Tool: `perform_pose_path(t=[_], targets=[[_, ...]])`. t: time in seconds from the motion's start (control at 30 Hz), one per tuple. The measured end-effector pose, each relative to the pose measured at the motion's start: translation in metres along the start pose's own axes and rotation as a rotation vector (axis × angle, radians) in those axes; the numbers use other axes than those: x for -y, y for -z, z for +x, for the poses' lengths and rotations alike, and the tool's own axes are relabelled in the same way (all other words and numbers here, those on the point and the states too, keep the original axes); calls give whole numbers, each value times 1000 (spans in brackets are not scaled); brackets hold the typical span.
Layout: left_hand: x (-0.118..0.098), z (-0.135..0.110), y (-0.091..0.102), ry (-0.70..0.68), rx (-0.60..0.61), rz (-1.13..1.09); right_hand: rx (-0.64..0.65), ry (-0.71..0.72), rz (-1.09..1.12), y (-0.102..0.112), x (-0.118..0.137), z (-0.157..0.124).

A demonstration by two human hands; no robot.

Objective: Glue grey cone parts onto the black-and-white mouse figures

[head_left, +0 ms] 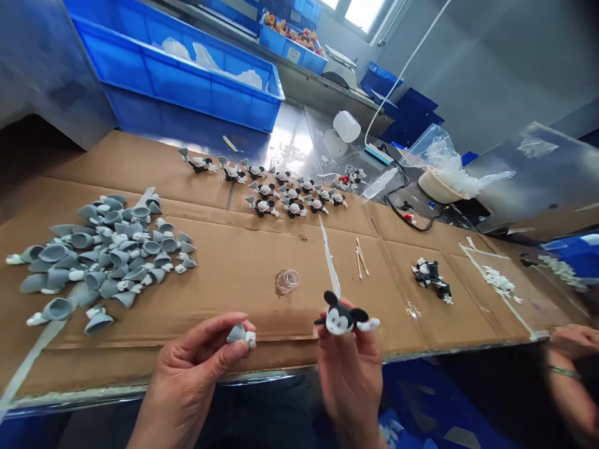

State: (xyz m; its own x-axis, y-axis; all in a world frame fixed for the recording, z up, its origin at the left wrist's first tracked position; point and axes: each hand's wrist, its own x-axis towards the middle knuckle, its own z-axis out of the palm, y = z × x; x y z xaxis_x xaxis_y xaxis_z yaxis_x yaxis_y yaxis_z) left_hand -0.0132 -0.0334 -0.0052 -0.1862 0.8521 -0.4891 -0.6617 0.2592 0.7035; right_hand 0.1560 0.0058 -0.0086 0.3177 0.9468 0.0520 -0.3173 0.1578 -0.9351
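My left hand (194,368) pinches a small grey cone-shaped arm piece (241,335) with a white glove tip, just above the front edge of the cardboard sheet (243,268). My right hand (350,368) holds up a black-and-white mouse figure (344,318) by its lower part, with the face towards me. The two hands are apart, about a hand's width between the pieces. A heap of several grey arm pieces (103,249) lies on the cardboard at the left.
Several assembled mouse figures (281,190) stand in rows at the back of the cardboard. Two dark figures (430,277) lie at the right, near sticks (360,259) and small white parts (500,282). Blue bins (187,75) stand behind. Another person's arm (571,368) shows at the lower right.
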Motion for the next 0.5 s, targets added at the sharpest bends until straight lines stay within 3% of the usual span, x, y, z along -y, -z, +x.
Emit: perform_pose_path(t=[0.17, 0.5], targets=[[-2, -5, -4, -8, -21, -31, 190, -47, 13, -3, -14, -31], [6, -3, -8, -81, -61, -47, 335, 66, -13, -2, -34, -19]])
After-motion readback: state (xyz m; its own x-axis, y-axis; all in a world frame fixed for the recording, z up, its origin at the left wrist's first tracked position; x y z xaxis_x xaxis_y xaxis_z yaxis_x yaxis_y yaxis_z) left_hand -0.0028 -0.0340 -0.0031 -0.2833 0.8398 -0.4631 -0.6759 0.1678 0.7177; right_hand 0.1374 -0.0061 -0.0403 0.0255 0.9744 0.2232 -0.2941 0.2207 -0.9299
